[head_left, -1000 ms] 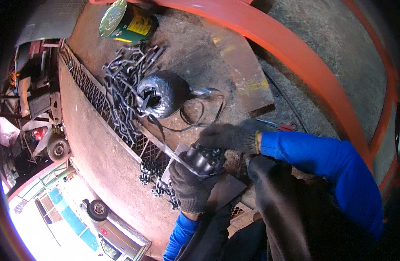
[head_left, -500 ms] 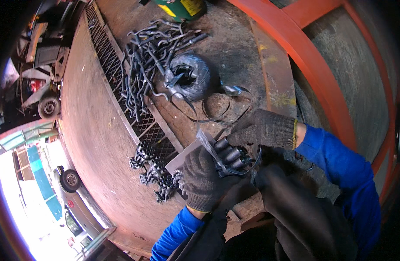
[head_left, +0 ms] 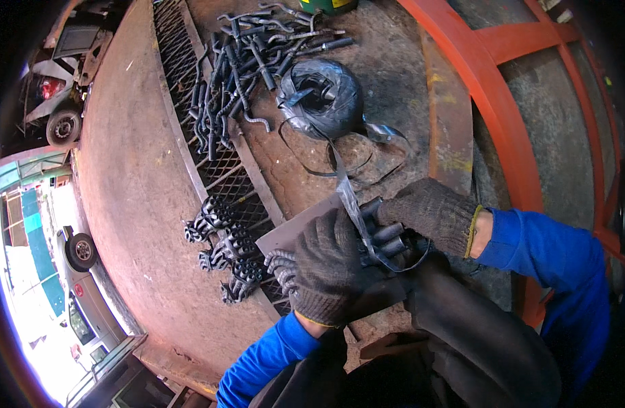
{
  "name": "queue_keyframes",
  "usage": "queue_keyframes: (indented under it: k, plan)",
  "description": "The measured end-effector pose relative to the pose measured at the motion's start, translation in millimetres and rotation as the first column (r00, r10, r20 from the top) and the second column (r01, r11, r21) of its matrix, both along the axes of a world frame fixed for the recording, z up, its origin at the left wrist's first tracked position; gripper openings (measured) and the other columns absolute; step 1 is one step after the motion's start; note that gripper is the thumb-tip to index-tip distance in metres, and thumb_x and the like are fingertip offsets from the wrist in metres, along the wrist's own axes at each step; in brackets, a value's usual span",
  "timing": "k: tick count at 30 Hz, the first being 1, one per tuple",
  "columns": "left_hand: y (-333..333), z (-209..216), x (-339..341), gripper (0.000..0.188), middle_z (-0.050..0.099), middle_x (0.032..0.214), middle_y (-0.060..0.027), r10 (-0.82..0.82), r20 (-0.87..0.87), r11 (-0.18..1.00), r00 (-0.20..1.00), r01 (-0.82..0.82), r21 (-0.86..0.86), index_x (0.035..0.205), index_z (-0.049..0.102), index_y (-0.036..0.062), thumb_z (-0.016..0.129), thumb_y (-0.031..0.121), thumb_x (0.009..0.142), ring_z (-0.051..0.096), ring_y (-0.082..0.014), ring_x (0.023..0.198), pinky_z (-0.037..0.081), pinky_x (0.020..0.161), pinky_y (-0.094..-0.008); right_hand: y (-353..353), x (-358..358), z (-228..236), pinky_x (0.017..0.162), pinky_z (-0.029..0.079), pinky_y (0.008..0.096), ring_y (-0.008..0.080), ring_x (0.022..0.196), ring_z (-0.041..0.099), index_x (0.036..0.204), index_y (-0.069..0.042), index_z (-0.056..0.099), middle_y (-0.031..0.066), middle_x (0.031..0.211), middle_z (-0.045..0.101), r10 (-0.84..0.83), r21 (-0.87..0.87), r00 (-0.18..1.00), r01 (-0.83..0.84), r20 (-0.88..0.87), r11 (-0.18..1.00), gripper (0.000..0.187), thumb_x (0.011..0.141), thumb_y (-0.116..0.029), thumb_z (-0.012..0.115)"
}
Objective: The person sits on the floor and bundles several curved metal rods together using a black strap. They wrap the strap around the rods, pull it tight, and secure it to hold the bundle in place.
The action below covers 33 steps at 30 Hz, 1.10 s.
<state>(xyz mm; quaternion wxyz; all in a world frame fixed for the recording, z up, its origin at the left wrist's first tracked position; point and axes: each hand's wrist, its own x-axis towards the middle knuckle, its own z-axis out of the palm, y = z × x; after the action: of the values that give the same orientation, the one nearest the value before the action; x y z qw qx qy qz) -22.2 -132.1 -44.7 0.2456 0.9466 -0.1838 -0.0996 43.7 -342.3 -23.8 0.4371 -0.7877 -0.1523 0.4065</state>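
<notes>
A bundle of bent dark metal rods with thick tubular ends (head_left: 389, 241) lies across a flat metal plate (head_left: 292, 231) near my lap. My left hand (head_left: 329, 265), in a dark knit glove, is wrapped over the bundle's middle, with the bent ends showing past its fingers. At the tubular ends, my gloved right hand (head_left: 431, 214) has its fingers closed; what is in them is hidden. A strip of shiny plastic twine (head_left: 350, 200) runs over the bundle between my hands, coming from a large dark roll of twine (head_left: 321, 97). A thin loop of twine hangs by the tubular ends.
Loose bent rods (head_left: 234, 75) are heaped beyond, partly over a mesh grating (head_left: 224, 173). Several bundled rods (head_left: 231, 248) stand left of the plate. A green bucket (head_left: 329, 5) is at the far edge. Orange metal framing (head_left: 506, 102) curves along the right; parked vehicles (head_left: 98, 313) are at left.
The view has shifted, so the roll and heap sit higher and the bucket is mostly cut off. Both hands keep to the bundle; the twine strip now stretches longer from the roll.
</notes>
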Motion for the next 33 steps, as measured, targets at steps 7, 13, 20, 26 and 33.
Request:
queue_keyframes:
  k: [7, 13, 20, 26, 33]
  plan:
    - [-3, 20, 11, 0.088, 0.056, 0.118, -0.0228, -0.069, 0.016, 0.997, 0.997, 0.070, -0.026, 0.128, 0.050, -0.0050, 0.079, 0.053, 0.068, 0.057, -0.0387, 0.101, 0.044, 0.084, -0.0493, -4, -6, -8, 0.083, 0.053, 0.0397, 0.0329, 0.095, 0.067, 0.114, -0.006, 0.065, 0.0184, 0.104, 0.068, 0.075, -0.010, 0.958, -0.075, 0.278, 0.997, 0.028, 0.089, -0.007, 0.052]
    - [-3, 3, 1, 0.077, 0.055, 0.115, -0.0219, 0.007, 0.060, 0.991, 0.998, -0.015, 0.136, 0.127, 0.048, -0.0029, 0.081, 0.038, 0.071, 0.055, -0.0375, 0.101, 0.045, 0.084, -0.0485, -11, -12, -18, 0.086, 0.052, 0.0390, 0.0306, 0.100, 0.066, 0.116, -0.005, 0.065, 0.0179, 0.110, 0.067, 0.048, 0.056, 0.943, -0.070, 0.329, 0.996, 0.029, 0.090, -0.004, 0.051]
    - [-8, 0, 5, 0.093, 0.057, 0.109, -0.0179, -0.073, 0.080, 0.997, 0.994, 0.073, 0.012, 0.126, 0.048, 0.0007, 0.086, 0.050, 0.057, 0.055, -0.0378, 0.102, 0.045, 0.084, -0.0496, -28, -13, -18, 0.083, 0.054, 0.0333, 0.0240, 0.095, 0.067, 0.111, -0.003, 0.067, 0.0145, 0.107, 0.068, -0.236, 0.285, 0.971, 0.240, -0.048, 0.928, 0.023, 0.095, -0.013, 0.056]
    - [-11, 4, 1, 0.093, 0.054, 0.111, -0.0196, -0.010, 0.100, 0.996, 0.995, 0.002, 0.089, 0.126, 0.046, -0.0013, 0.086, 0.051, 0.059, 0.054, -0.0389, 0.102, 0.043, 0.085, -0.0523, -36, -5, -38, 0.069, 0.056, 0.0278, 0.0164, 0.074, 0.065, 0.107, -0.001, 0.067, 0.0081, 0.090, 0.066, -0.622, 0.034, 0.474, 0.811, -0.623, 0.585, 0.032, 0.092, -0.030, 0.066]
    - [-9, -7, 2, 0.098, 0.055, 0.114, -0.0199, -0.069, 0.194, 0.992, 0.979, 0.046, 0.121, 0.125, 0.046, 0.0010, 0.094, 0.046, 0.052, 0.061, -0.0375, 0.099, 0.050, 0.085, -0.0470, -47, -30, -64, 0.064, 0.052, 0.0250, 0.0126, 0.074, 0.061, 0.114, -0.001, 0.064, 0.0070, 0.088, 0.065, -0.494, 0.173, 0.675, 0.669, -0.548, 0.723, 0.025, 0.093, -0.015, 0.062]
